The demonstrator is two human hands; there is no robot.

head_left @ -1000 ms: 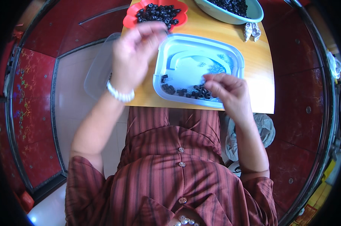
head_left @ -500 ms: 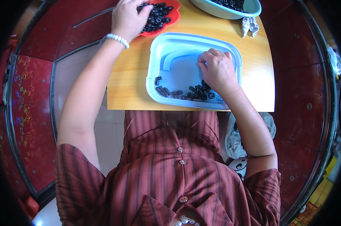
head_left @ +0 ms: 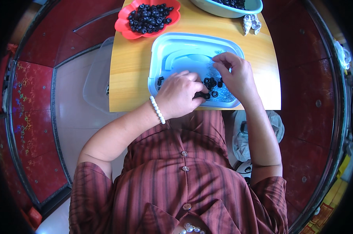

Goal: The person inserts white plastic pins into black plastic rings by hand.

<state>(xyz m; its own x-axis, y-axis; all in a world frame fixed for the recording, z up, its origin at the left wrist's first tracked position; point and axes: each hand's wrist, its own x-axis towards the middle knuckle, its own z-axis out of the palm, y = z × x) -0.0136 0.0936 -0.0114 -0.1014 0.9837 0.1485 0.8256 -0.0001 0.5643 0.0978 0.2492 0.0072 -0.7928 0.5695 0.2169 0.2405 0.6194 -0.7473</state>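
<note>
A light-blue plastic tray sits in front of me, holding small black ring-like parts and a scatter of tiny clear pieces. My left hand, with a white bead bracelet at the wrist, reaches over the tray's near side. Its thumb and fingers close around a small black part among the others. Over the tray's right half is my right hand, thumb and forefinger drawn together in a pinch. What that pinch holds, if anything, is too small to make out.
On the wooden table, a red scalloped dish heaped with black parts stands at the far left. A pale blue-green basin with more black parts is at the far right, crumpled tissue beside it. A plastic bag hangs below the right edge.
My left hand has come from the red dish down into the blue tray, onto the black parts. My right hand stays over the tray, its fingers now more extended. The view has shifted slightly.
</note>
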